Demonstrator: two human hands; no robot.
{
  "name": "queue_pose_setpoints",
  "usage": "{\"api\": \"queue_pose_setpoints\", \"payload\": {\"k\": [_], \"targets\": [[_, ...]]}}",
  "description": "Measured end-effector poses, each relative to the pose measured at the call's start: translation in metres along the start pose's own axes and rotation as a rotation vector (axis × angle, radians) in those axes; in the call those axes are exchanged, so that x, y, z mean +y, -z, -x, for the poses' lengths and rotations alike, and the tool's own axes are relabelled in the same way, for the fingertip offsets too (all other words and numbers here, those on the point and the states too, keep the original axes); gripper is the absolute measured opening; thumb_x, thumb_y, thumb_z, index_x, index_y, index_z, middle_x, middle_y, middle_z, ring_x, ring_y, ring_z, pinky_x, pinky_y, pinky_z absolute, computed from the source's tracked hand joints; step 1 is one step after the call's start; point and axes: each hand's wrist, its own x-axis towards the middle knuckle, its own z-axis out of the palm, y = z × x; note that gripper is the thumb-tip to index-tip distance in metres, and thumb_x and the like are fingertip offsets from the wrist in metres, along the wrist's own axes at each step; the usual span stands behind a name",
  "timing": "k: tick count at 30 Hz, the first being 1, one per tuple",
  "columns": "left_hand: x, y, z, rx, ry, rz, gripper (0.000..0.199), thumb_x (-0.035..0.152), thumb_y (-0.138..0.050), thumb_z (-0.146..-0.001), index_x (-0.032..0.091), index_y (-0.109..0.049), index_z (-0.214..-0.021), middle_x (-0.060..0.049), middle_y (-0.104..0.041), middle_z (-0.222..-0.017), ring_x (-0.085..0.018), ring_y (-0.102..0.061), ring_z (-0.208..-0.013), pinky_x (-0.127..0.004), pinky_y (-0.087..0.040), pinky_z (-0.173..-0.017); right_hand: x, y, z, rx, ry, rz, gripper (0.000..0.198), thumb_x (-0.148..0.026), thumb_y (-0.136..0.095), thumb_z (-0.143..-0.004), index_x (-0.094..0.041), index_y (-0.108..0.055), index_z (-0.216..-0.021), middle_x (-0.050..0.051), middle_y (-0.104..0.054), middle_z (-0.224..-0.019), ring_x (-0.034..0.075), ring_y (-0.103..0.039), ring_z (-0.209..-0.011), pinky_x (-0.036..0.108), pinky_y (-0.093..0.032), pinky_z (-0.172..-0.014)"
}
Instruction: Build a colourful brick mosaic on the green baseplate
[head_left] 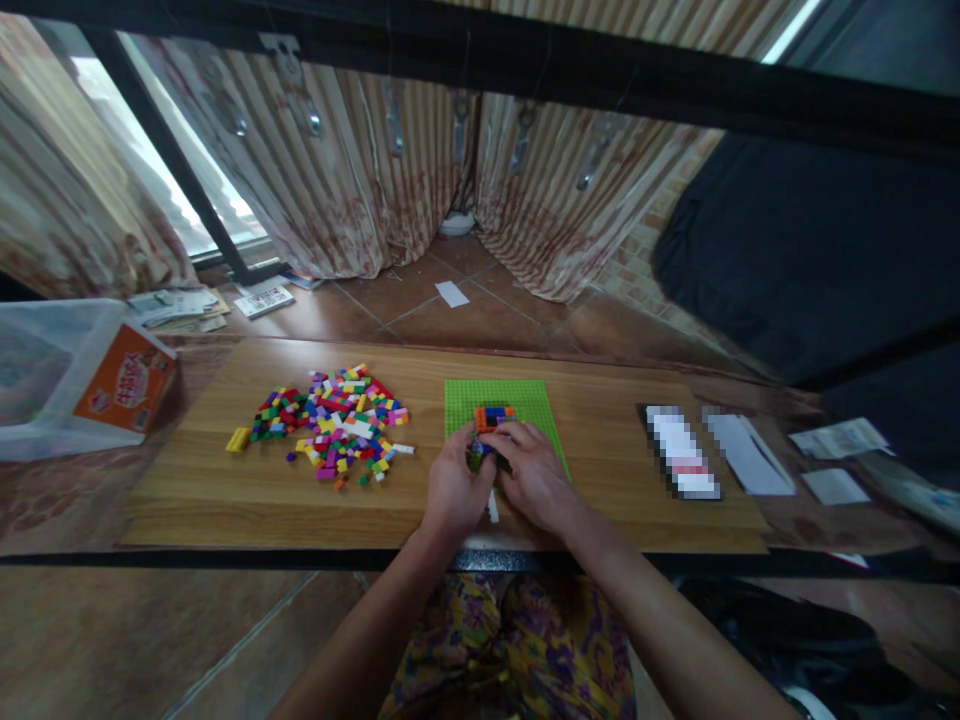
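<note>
A green studded baseplate [465, 393] lies on the wooden board in front of me. Over its near part is a small toy brick build [493, 414] in orange, blue and dark bricks. My left hand [457, 487] is closed at the build's left side, thumb pointing inward. From the right, my right hand [534, 475] bends its fingers over the near side of the build, fingertips close to the left thumb. Both hands hide the build's lower part and any small brick between the fingers. A white strip-like piece [493, 508] shows below the hands.
A heap of mixed toy bricks [349, 420] lies left of the baseplate, with a yellow brick [238, 439] at its outer edge. A clear plastic bin [60, 400] stands far left. To the right are a blurred phone-like object [682, 450] and white papers [750, 455].
</note>
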Motion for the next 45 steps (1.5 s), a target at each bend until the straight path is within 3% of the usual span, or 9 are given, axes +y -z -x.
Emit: {"api": "queue_pose_setpoints", "payload": {"k": [8,12,15,19,23,33,38,45], "targets": [[-0.007,0.003,0.007,-0.066,0.213,0.312,0.029,0.027,-0.061,-0.082,0.016,-0.065,-0.108,-0.006,-0.073,-0.096,-0.017,-0.068,-0.083,-0.030,-0.055,-0.078,0.002,-0.003,0.018,0.162,-0.066,-0.036,0.017,-0.023,-0.056,-0.089,-0.024,-0.068,-0.101,0.007,-0.066,-0.100,0.024,-0.059,-0.097,0.041,-0.049,-0.087],[-0.018,0.002,0.008,-0.033,0.280,0.295,0.034,0.020,-0.057,-0.082,0.015,-0.062,-0.115,-0.008,-0.072,-0.097,-0.018,-0.068,-0.083,-0.032,-0.056,-0.079,0.009,-0.005,0.037,0.267,-0.195,-0.150,0.019,-0.026,-0.053,-0.091,-0.023,-0.067,-0.103,0.007,-0.068,-0.099,0.022,-0.062,-0.094,0.038,-0.051,-0.085],[-0.016,0.003,0.006,-0.043,0.235,0.169,0.044,0.011,-0.055,-0.078,0.014,-0.058,-0.121,-0.011,-0.069,-0.110,-0.020,-0.067,-0.095,-0.035,-0.055,-0.087,0.010,-0.007,0.051,0.296,-0.281,-0.209,0.018,-0.026,-0.054,-0.090,-0.022,-0.067,-0.101,0.007,-0.068,-0.096,0.020,-0.064,-0.090,0.035,-0.052,-0.081],[-0.002,0.007,0.002,-0.126,0.123,-0.047,0.050,0.004,-0.050,-0.076,0.013,-0.055,-0.126,-0.015,-0.063,-0.121,-0.024,-0.061,-0.110,-0.042,-0.049,-0.098,0.006,-0.011,0.063,0.266,-0.342,-0.257,0.018,-0.027,-0.054,-0.090,-0.021,-0.068,-0.099,0.007,-0.068,-0.095,0.020,-0.065,-0.087,0.034,-0.052,-0.079],[0.010,0.010,-0.002,-0.198,0.095,-0.199,0.049,0.006,-0.048,-0.081,0.010,-0.050,-0.130,-0.018,-0.060,-0.123,-0.026,-0.059,-0.114,-0.042,-0.046,-0.101,0.000,-0.011,0.066,0.252,-0.384,-0.318,0.018,-0.028,-0.054,-0.090,-0.020,-0.068,-0.099,0.006,-0.068,-0.094,0.019,-0.065,-0.087,0.033,-0.052,-0.079],[0.010,0.006,-0.005,-0.181,0.104,-0.210,0.040,0.015,-0.061,-0.081,0.015,-0.055,-0.120,-0.010,-0.067,-0.107,-0.022,-0.065,-0.096,-0.034,-0.051,-0.086,0.001,-0.011,0.062,0.230,-0.389,-0.358,0.019,-0.029,-0.055,-0.088,-0.021,-0.069,-0.098,0.006,-0.068,-0.096,0.019,-0.065,-0.088,0.034,-0.052,-0.081],[0.007,0.005,-0.005,-0.174,0.111,-0.258,0.030,0.023,-0.063,-0.082,0.016,-0.060,-0.111,-0.008,-0.068,-0.098,-0.021,-0.065,-0.089,-0.033,-0.050,-0.080,-0.001,-0.006,0.048,0.227,-0.348,-0.327,0.026,-0.026,-0.051,-0.089,-0.021,-0.066,-0.111,0.006,-0.069,-0.102,0.018,-0.066,-0.092,0.033,-0.053,-0.082],[0.004,0.006,-0.002,-0.209,0.094,-0.320,0.034,0.017,-0.062,-0.079,0.015,-0.058,-0.112,-0.009,-0.066,-0.100,-0.022,-0.063,-0.092,-0.034,-0.049,-0.084,-0.002,-0.003,0.019,-0.024,-0.178,-0.096,0.048,-0.015,-0.045,-0.085,-0.022,-0.055,-0.131,0.008,-0.065,-0.121,0.021,-0.062,-0.109,0.038,-0.049,-0.095]]}}
